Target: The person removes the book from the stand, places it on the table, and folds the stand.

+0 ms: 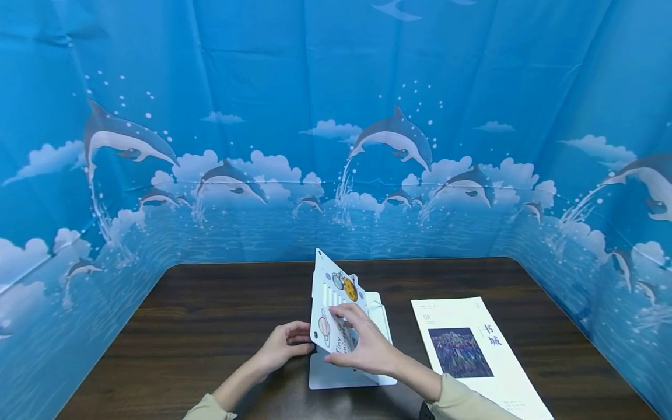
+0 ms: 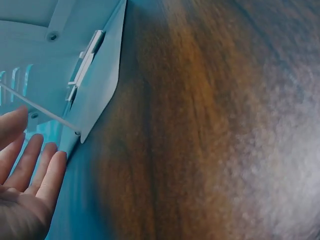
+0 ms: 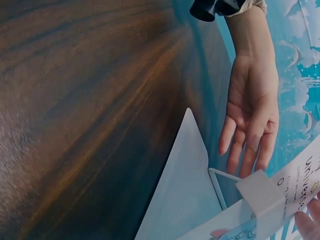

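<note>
A white book stand (image 1: 321, 294) with cartoon planets and "Tiny Universe" lettering stands on the dark wooden table, its panel tilted up over a flat base plate (image 1: 338, 378). My right hand (image 1: 370, 347) holds the front of the panel, thumb near the lower edge and fingers across the printed face. At the panel's left edge is my left hand (image 1: 286, 345); the left wrist view shows its fingers (image 2: 47, 175) loosely extended behind the panel, close to a thin wire support (image 2: 50, 115). A white ledge (image 3: 260, 192) juts from the panel in the right wrist view.
To the right of the stand lies a white book (image 1: 511, 373) with a dark picture on its cover. A blue dolphin-print curtain (image 1: 294, 146) surrounds the back and sides of the table (image 1: 210, 303).
</note>
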{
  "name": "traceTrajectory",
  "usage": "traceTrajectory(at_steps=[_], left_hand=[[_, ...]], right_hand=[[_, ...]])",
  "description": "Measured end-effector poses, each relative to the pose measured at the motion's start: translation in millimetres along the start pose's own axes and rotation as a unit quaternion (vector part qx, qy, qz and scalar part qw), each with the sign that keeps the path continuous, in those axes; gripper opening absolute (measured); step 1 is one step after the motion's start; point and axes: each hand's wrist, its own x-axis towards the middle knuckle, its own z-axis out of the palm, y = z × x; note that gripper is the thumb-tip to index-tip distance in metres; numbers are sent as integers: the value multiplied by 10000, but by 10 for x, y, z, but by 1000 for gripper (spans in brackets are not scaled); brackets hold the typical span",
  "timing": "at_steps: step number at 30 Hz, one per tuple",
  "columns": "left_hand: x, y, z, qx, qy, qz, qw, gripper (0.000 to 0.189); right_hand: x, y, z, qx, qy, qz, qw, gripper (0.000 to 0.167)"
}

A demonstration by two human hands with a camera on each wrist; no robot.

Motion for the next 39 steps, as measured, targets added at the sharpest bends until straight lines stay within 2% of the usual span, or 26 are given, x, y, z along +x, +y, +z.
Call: traceTrajectory(at_steps=[6,17,20,21,24,27,28,31,39], left_hand=[[45,-47,35,2,-188,100,9998,32],[127,-133,90,554,-171,299,9979,25],[124,-146,92,547,-210,468,9972,25],[119,-150,90,542,-240,619,9963,25],[113,-154,98,471,-201,695,9963,22],[121,-157,118,462,-50,464,9978,20],[128,-157,129,451,34,276,9986,20],[142,-152,149,545,165,94,9983,19],[166,-167,168,578,123,272,9979,17]], right_hand=[[18,-29,9,-402,137,-47,9991,69],[30,-37,22,-433,145,-46,9989,67],[34,-35,25,-433,146,-43,9989,67],[36,-33,27,-440,156,-54,9989,67],[40,-21,33,-470,203,-126,9986,67],[45,-10,41,-489,273,-220,9982,66],[46,-6,44,-507,299,-254,9979,66],[49,-2,47,-529,372,-308,9974,65],[42,16,40,-622,510,-412,9959,65]])
